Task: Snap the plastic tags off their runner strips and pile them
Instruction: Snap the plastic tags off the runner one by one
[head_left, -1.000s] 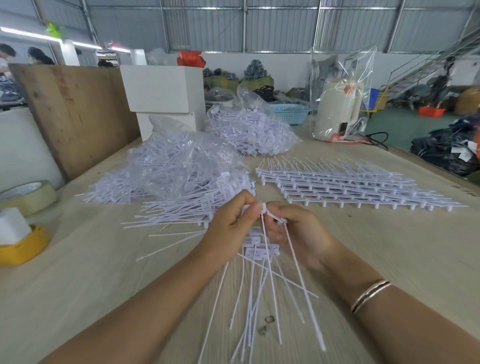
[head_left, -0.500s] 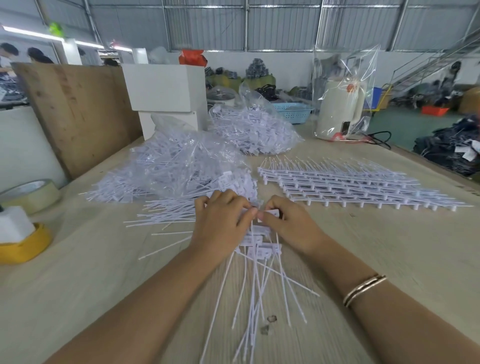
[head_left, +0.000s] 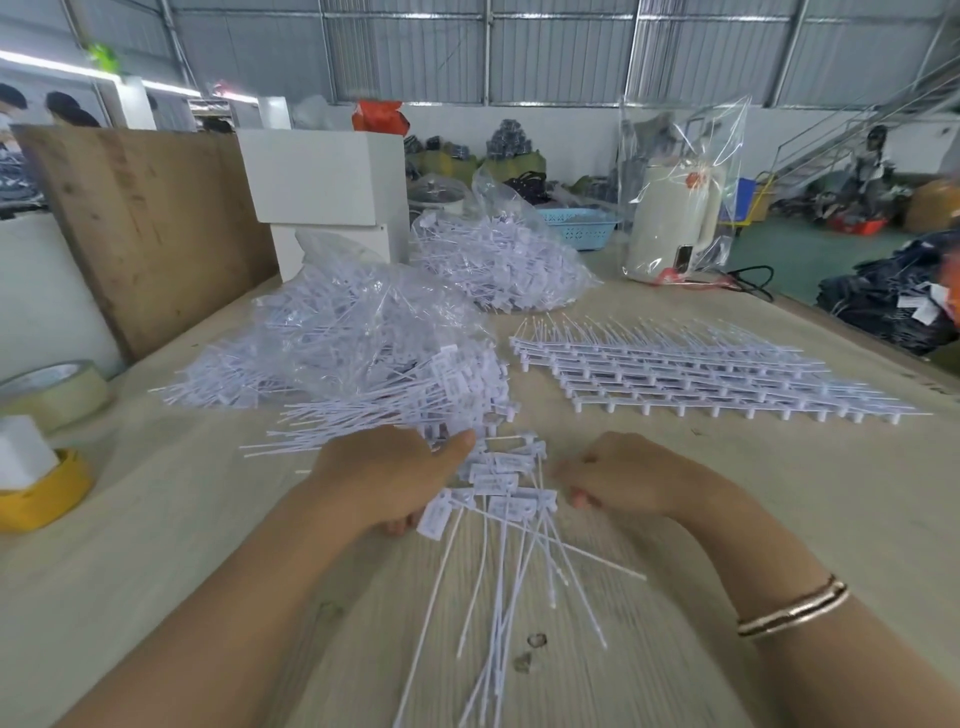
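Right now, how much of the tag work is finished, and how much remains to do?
Done: loose tags are heaped behind the left hand, and a few more freed tags lie fanned between both hands. In hand: nothing clearly; the right hand rests with curled fingers beside them, and blur hides any grip. Left: a wide stack of runner strips with tags attached waits to the right, so much remains.

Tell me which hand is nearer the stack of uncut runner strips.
Right. The right hand lies just in front of the stack of runner strips; the left hand sits further away, in front of the loose tag pile.
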